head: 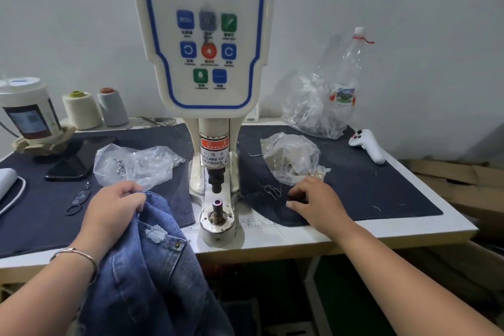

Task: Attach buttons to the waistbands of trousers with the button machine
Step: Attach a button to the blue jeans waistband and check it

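The white button machine (207, 35) stands at the table's middle, its black punch (216, 180) above the lower die post (217, 209). My left hand (114, 207) grips the top of blue denim trousers (152, 267) that hang over the table's front edge, left of the die. My right hand (316, 202) rests on the dark cloth mat (368, 185) to the right of the machine, fingers curled down at the mat near loose threads; whether it pinches something I cannot tell. A clear bag of metal button parts (133, 163) lies behind my left hand, another bag (291, 158) behind my right.
A black phone (73, 161), a ring and small clip (79, 202) lie on the left. Two thread cones (95, 109) and a white tub (27, 109) stand at the back left. A crumpled bag with a plastic bottle (335, 98) and a white controller (368, 144) sit back right.
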Motion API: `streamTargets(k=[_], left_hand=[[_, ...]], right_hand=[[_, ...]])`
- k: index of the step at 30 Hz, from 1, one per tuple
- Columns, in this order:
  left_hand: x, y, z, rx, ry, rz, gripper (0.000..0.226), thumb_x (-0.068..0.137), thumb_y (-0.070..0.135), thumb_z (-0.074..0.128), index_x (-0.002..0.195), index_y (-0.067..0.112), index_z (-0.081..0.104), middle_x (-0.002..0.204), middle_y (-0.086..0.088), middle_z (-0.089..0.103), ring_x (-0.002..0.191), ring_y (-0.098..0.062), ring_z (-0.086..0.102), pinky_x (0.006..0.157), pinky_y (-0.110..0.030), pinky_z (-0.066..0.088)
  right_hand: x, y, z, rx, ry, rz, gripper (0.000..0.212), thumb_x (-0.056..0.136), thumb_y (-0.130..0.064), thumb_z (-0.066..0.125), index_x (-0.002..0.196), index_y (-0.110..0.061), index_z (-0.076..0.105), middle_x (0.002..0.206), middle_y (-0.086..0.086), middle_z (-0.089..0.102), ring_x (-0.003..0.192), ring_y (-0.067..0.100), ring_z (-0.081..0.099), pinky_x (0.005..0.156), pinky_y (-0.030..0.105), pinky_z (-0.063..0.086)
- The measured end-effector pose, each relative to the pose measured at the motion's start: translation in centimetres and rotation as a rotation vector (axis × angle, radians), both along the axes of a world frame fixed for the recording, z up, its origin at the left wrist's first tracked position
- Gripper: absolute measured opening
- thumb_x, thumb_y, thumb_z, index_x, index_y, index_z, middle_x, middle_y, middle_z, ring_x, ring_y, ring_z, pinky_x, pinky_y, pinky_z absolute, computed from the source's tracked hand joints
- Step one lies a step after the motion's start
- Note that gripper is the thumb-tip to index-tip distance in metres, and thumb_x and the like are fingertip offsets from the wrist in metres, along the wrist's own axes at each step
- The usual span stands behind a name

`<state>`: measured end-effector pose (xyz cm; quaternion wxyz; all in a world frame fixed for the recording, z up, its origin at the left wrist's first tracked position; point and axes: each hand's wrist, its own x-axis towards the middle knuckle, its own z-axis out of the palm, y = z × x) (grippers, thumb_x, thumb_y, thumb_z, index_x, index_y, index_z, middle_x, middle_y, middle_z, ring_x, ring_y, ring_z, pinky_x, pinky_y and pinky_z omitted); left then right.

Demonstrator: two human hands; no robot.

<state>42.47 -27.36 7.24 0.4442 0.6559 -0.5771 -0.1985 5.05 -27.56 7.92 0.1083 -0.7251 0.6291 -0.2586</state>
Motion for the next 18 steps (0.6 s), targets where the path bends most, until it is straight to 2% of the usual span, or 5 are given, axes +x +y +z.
streamTargets(k=[4, 7, 10, 14, 18], left_hand=[[-0.2, 0.1, 0.2, 0.008, -0.006, 0.009, 0.015, 0.054, 0.025, 0.047, 0.057, 0.018, 0.06, 0.047, 0.005, 0.054, 0.058, -0.02, 0.047, 0.063, -0.035, 0.037], [-0.2, 0.1, 0.2, 0.013, -0.005, 0.013, 0.014, 0.054, 0.025, 0.048, 0.056, 0.019, 0.06, 0.045, 0.006, 0.052, 0.057, -0.019, 0.046, 0.062, -0.034, 0.037], [-0.3, 0.2, 0.2, 0.018, 0.006, 0.023, 0.014, 0.052, 0.025, 0.048, 0.056, 0.018, 0.059, 0.044, 0.007, 0.05, 0.056, -0.019, 0.045, 0.061, -0.033, 0.036], [-0.4, 0.2, 0.2, 0.021, 0.027, 0.029, 0.014, 0.051, 0.025, 0.047, 0.055, 0.018, 0.059, 0.045, 0.006, 0.05, 0.055, -0.019, 0.044, 0.06, -0.032, 0.036], [-0.2, 0.1, 0.1, 0.031, 0.044, 0.022, 0.013, 0.052, 0.025, 0.048, 0.054, 0.019, 0.059, 0.045, 0.005, 0.052, 0.055, -0.02, 0.046, 0.061, -0.033, 0.038]], right_hand=[[0.2, -0.4, -0.1, 0.007, -0.006, -0.011, 0.005, 0.083, -0.03, 0.072, 0.084, -0.031, 0.068, 0.088, -0.017, 0.054, 0.085, 0.005, 0.053, 0.076, 0.026, 0.045], [0.3, -0.5, -0.2, 0.0, 0.013, -0.021, 0.017, 0.086, -0.026, 0.069, 0.073, -0.035, 0.064, 0.085, -0.017, 0.053, 0.082, 0.005, 0.052, 0.073, 0.026, 0.044], [0.5, -0.1, 0.0, -0.017, 0.012, -0.023, 0.018, 0.088, -0.023, 0.068, 0.073, -0.032, 0.063, 0.086, -0.015, 0.054, 0.082, 0.007, 0.052, 0.07, 0.023, 0.04], [3.6, 1.1, 1.9, -0.138, -0.233, 0.045, 0.016, 0.085, -0.017, 0.071, 0.071, -0.025, 0.067, 0.078, -0.011, 0.057, 0.071, 0.005, 0.052, 0.064, 0.013, 0.038], [8.6, 3.1, 3.8, -0.151, -0.465, 0.241, 0.009, 0.08, -0.01, 0.076, 0.074, -0.014, 0.07, 0.078, -0.007, 0.064, 0.066, 0.003, 0.055, 0.063, 0.009, 0.041]])
